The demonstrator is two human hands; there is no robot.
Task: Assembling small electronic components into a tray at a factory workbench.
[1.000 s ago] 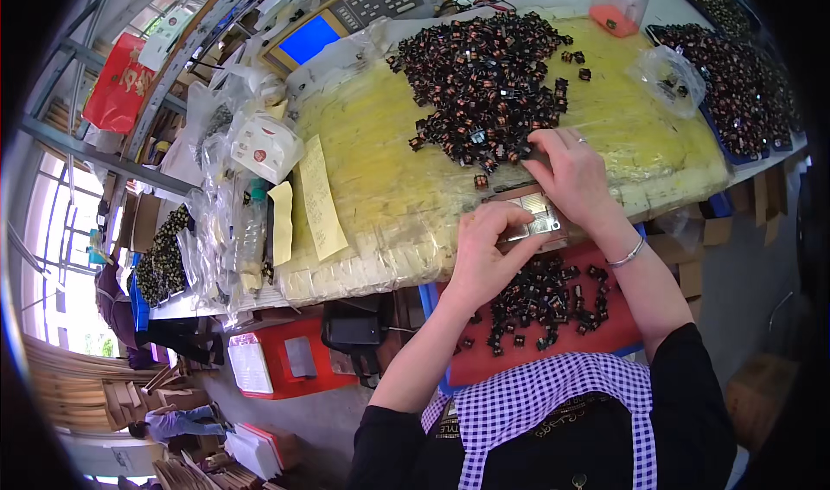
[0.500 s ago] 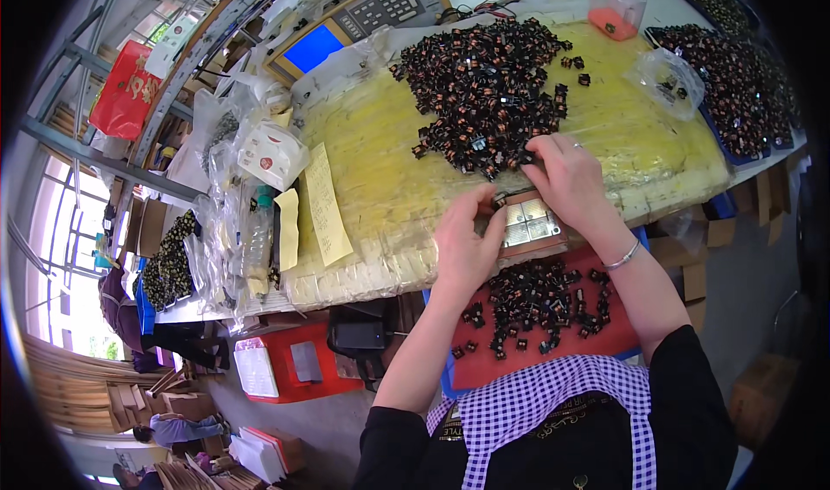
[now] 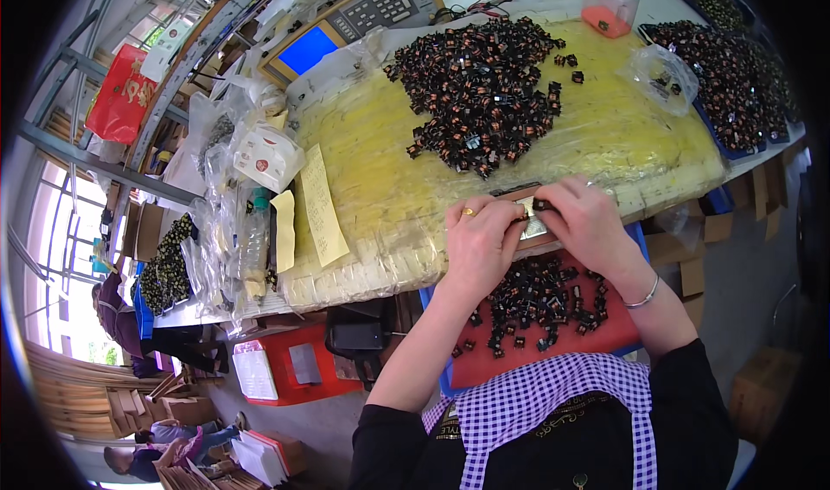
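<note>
My left hand and my right hand meet at the near edge of the yellow, plastic-wrapped table top. Between them lies a small flat metal fixture. The fingertips of my right hand pinch a small black component at the fixture's top. My left hand rests on the fixture's left side, fingers curled. A large pile of small black and copper wound parts lies farther back. A red tray on my lap holds several more of them.
A blue-screened tester with a keypad stands at the back left. Plastic bags, a bottle and yellow paper notes crowd the left edge. Blue trays of parts and a clear tub sit right. People are seated at the lower left.
My right hand drew back from the pile to the fixture. My left hand moved right and closed in on the fixture's left side. The camera view shifted a little.
</note>
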